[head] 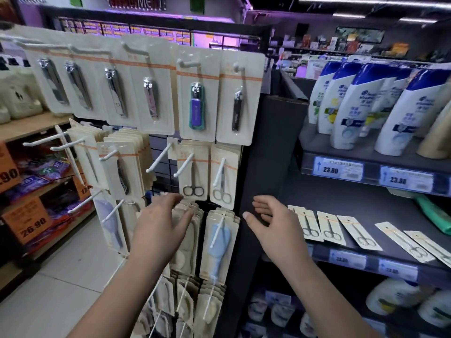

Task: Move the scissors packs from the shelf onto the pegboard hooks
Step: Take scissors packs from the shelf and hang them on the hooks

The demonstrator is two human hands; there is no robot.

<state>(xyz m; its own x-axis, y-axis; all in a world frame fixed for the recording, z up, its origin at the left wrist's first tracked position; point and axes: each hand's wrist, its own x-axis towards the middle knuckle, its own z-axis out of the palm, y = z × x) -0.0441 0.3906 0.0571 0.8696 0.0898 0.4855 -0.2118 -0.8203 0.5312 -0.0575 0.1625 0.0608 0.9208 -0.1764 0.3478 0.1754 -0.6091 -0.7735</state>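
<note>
— Where do the scissors packs point(308, 225) lie from the hands?

— Five lie flat along the dark shelf point(380, 211), to the right of the right hand point(271, 223), long axes running front to back, fanning outward. The nearest is just beside its fingers.

— So which hand goes?

— The right, I'd judge; the left hand point(162, 223) is over by the pegboard hooks point(183, 165).

— Holding anything?

— No. Both are spread open and empty, the left's fingertips near the hanging packs.
</note>
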